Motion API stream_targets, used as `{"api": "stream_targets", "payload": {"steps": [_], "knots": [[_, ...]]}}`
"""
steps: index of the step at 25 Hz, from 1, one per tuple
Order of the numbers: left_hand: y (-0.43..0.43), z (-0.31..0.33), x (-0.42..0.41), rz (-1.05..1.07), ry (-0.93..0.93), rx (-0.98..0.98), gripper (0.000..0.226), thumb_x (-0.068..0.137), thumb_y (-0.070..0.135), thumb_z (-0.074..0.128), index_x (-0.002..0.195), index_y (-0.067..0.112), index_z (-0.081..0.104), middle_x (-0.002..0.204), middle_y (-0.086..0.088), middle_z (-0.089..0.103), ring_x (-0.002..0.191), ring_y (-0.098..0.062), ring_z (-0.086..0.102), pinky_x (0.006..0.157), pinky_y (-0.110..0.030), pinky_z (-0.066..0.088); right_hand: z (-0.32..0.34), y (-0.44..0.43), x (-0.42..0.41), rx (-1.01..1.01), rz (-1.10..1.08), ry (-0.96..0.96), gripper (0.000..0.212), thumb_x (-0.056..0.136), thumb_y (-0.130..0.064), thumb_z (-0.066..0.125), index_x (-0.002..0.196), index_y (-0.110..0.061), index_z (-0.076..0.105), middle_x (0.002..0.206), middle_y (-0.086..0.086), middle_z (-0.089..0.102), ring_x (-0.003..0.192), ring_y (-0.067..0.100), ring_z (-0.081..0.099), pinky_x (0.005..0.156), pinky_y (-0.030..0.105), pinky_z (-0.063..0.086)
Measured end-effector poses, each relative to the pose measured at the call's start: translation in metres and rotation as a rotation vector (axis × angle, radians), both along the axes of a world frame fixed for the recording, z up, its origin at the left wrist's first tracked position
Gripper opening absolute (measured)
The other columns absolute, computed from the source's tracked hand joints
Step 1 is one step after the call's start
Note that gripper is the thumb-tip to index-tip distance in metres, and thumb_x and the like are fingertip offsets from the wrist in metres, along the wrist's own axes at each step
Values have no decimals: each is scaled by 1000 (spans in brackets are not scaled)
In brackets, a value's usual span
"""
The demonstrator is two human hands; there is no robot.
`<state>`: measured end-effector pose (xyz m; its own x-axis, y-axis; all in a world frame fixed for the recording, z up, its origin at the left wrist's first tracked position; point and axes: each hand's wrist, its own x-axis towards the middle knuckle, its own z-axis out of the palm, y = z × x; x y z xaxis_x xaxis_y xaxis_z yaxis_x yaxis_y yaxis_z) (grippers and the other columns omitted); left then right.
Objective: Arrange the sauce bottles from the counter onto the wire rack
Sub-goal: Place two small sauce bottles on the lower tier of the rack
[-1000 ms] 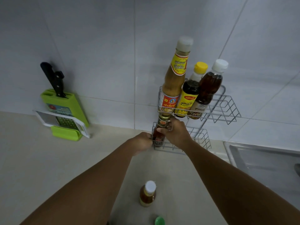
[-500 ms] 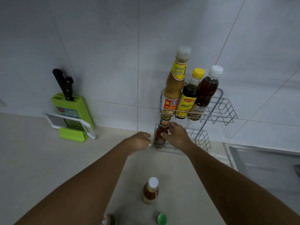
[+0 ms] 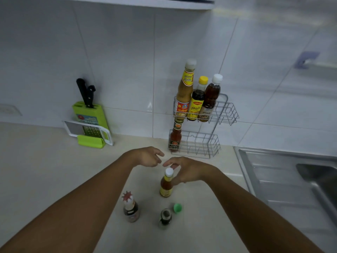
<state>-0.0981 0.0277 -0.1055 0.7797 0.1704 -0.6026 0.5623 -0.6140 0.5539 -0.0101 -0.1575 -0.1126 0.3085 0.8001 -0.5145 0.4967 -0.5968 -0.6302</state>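
A two-tier wire rack (image 3: 226, 114) stands against the tiled wall. Its upper tier holds a tall tan sauce bottle (image 3: 184, 92), a dark yellow-capped bottle (image 3: 197, 99) and a brown white-capped bottle (image 3: 209, 97). A red sauce bottle (image 3: 175, 137) stands at the left end of the lower tier. On the counter stand a white-capped orange sauce bottle (image 3: 166, 183), a red-capped dark bottle (image 3: 130, 209) and a small capless dark bottle (image 3: 165, 217). My right hand (image 3: 187, 170) hovers open right beside the orange bottle's cap. My left hand (image 3: 148, 156) is open and holds nothing.
A green cap (image 3: 177, 207) lies loose on the counter next to the capless bottle. A green knife block (image 3: 87, 114) with a grater (image 3: 91, 132) leans against the wall at left. A steel sink (image 3: 291, 176) lies at right.
Both hands have let go of the red bottle in the lower tier and pulled back toward me. My right hand has come down beside the white-capped bottle on the counter.
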Motion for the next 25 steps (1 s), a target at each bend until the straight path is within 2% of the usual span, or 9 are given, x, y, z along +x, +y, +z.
{"api": "stream_targets", "payload": {"steps": [3,9,12,14,16,20,22,24,25], "knots": [[-21,6,-12,-132,24,60,64,92,0,54,152,17,40,148,-4,54,133,-22,51,108,-34,46,-9,-5,-26,225,-71,-247,42,83,-22,80,124,-18,70,122,4,69,106,16,62,90,31,52],[-39,-8,-31,-127,-23,47,80,81,13,77,151,21,38,147,-4,53,130,-24,53,103,-34,49,6,-24,-39,390,-237,-373,20,88,-22,76,107,-14,78,103,6,78,90,19,72,85,42,61],[-47,-5,-38,-4,-279,-54,68,64,34,89,125,31,60,120,2,68,109,-18,65,98,-39,55,51,-32,-28,578,-386,-260,9,85,-21,81,92,-20,78,81,5,80,69,21,78,72,44,66],[-53,9,-33,98,-493,-186,52,60,34,91,105,35,67,99,6,73,93,-14,70,89,-38,59,88,-38,-20,698,-441,-145,11,82,-23,84,83,-27,74,72,3,78,59,17,76,60,36,65],[-58,28,-22,55,-581,-208,42,60,29,88,95,37,68,87,8,71,83,-13,70,78,-36,58,119,-45,-11,736,-328,-320,10,81,-32,76,83,-30,67,66,-5,70,53,3,64,52,22,51],[-75,57,-3,-86,-568,-116,47,57,34,82,100,33,64,91,0,70,82,-19,70,69,-33,60,141,-54,6,442,-29,-832,22,94,-32,38,111,-33,51,65,-11,52,61,9,48,57,34,38],[-86,58,-1,-40,-685,225,50,58,42,78,103,34,58,91,6,69,81,-18,68,66,-35,57,127,-56,14,407,-233,-721,23,100,-27,34,112,-26,54,71,-8,52,61,13,48,55,32,34],[-95,54,6,-54,-835,805,48,62,43,78,102,32,53,90,6,69,77,-20,66,64,-31,52,116,-56,21,367,-644,-195,25,102,-23,33,96,-16,56,64,-3,49,49,12,41,47,25,28],[-98,54,8,-55,-884,952,47,63,41,78,101,32,52,90,4,69,76,-22,65,64,-31,52,114,-57,23,325,-789,77,25,101,-21,33,86,-14,52,56,-3,43,42,11,34,45,22,24]]}}
